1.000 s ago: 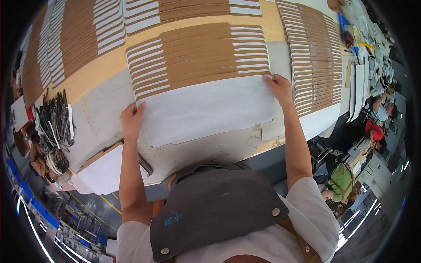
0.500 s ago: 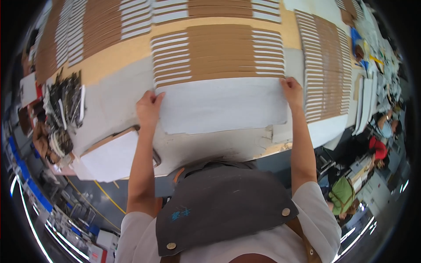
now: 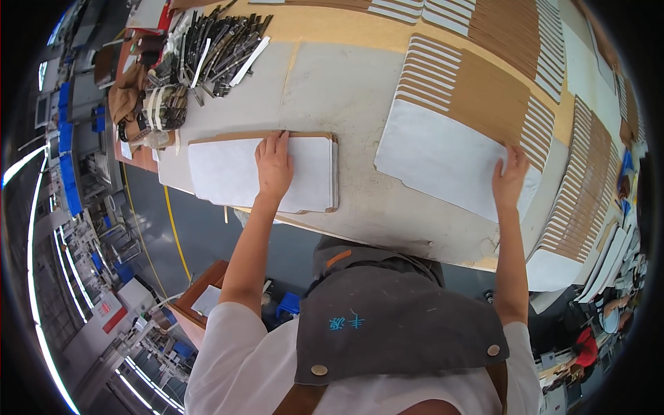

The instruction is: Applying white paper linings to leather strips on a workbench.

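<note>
My left hand (image 3: 274, 162) lies on a white-topped stack of boards (image 3: 214, 169) at centre left, its close-set fingers curled over the stack's back edge. My right hand (image 3: 510, 176) rests on the white top sheet (image 3: 436, 149) of a fanned pile of brown boards (image 3: 487, 90) at the right; its bent fingers are slightly apart and grip nothing. The pile's brown centre shows between rows of narrow white tabs.
The worktable (image 3: 346, 97) holds more fanned boards at back (image 3: 508, 31) and right (image 3: 581, 187). Dark strips (image 3: 218, 59) and cloth bundles (image 3: 166, 107) lie at back left. An aisle (image 3: 173, 235) runs beside the table; co-workers (image 3: 588, 346) sit at far right.
The view has turned left. My left hand has left the large pile's white sheet and now grips the smaller left stack. My right hand remains on the large pile, its fingers more loosely placed.
</note>
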Available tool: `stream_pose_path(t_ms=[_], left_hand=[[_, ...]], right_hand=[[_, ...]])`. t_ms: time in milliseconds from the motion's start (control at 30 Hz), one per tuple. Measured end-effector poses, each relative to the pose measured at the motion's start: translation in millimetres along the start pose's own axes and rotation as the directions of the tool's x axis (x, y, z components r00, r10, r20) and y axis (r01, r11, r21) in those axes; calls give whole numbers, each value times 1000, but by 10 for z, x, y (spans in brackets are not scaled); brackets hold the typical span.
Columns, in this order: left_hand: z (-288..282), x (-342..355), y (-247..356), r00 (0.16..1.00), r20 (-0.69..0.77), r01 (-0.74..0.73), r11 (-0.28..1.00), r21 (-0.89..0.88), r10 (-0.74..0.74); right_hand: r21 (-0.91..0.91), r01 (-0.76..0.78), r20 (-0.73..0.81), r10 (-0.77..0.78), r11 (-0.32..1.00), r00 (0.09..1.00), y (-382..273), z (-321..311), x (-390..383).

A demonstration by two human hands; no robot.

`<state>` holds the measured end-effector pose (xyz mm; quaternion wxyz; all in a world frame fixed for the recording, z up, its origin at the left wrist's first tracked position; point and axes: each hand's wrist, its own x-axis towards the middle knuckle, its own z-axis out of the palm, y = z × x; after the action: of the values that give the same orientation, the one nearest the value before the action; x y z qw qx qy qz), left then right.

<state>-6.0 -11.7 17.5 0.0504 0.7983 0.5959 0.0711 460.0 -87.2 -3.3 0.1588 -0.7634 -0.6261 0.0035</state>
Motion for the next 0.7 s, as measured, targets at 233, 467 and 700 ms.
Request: stream_pose_path(t_ms=[233,467,700], left_hand=[[-54,242,-164,989,8,-145,984,-102,147],[-102,209,-359,947,-184,-298,935,-192,264],[-149,279,-592,956,-129,-290,902,-319,262]], right_hand=[[544,133,161,-258,829,953,-2017,392,8],[471,313,85,-395,825,915,-3152,564,53],[576,198,196,-369,793,908,-3152,695,161]])
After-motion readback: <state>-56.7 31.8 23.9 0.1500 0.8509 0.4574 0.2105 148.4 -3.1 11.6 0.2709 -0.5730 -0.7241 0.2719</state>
